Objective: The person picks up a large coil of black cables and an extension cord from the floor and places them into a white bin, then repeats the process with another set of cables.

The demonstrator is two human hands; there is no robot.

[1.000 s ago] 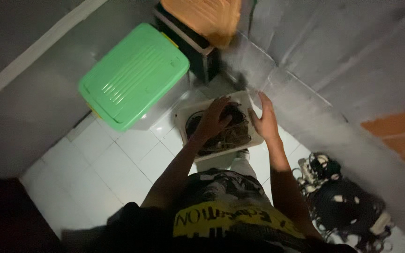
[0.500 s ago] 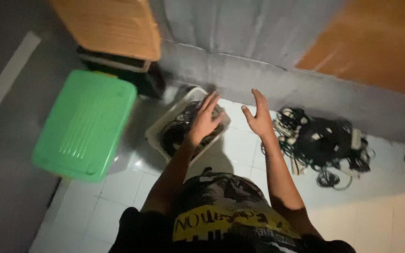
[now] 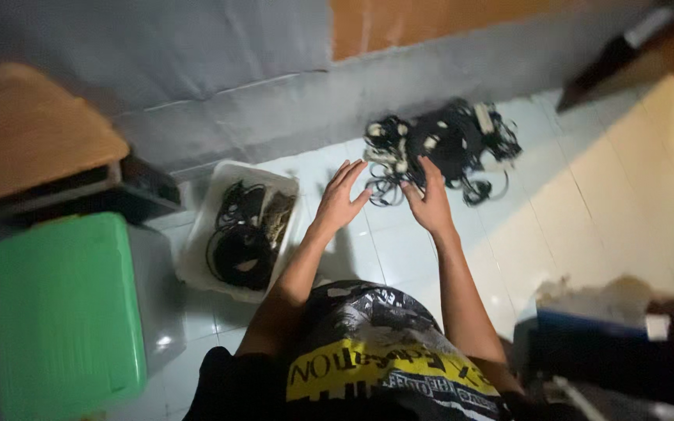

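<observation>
1. Nearest to where I stand, the person's black shirt with a yellow printed band (image 3: 368,374) fills the bottom of the view as they bend over a pale tiled floor (image 3: 587,234).
2. To their left sits a bright green plastic storage bin with a ribbed lid (image 3: 60,312), closed.
3. At their right, low in the view, is a dim blue-edged box with crumpled pale material on it (image 3: 594,312); it is too dark to make out more.
4. Both bare arms stretch forward. The left hand (image 3: 338,199) is spread flat with its fingers apart, grasping nothing, hovering over the floor tiles.
5. The right hand (image 3: 431,199) is likewise spread and empty, its fingertips just at the near edge of a tangled heap of black cables with white plugs and adapters (image 3: 446,148). Whether they touch the cables I cannot tell.
6. Left of the hands, a white rectangular plastic tub (image 3: 196,257) rests on the floor, holding several coiled dark cords (image 3: 243,234).
7. As I judge it, some cords are already in the tub, while the large heap lies unsorted on the tiles, well apart from the tub, against the grey wall base (image 3: 274,117).
8. Furthest back on the left, a brown wooden seat (image 3: 33,132) sits above a dark frame, beside the wall.
</observation>
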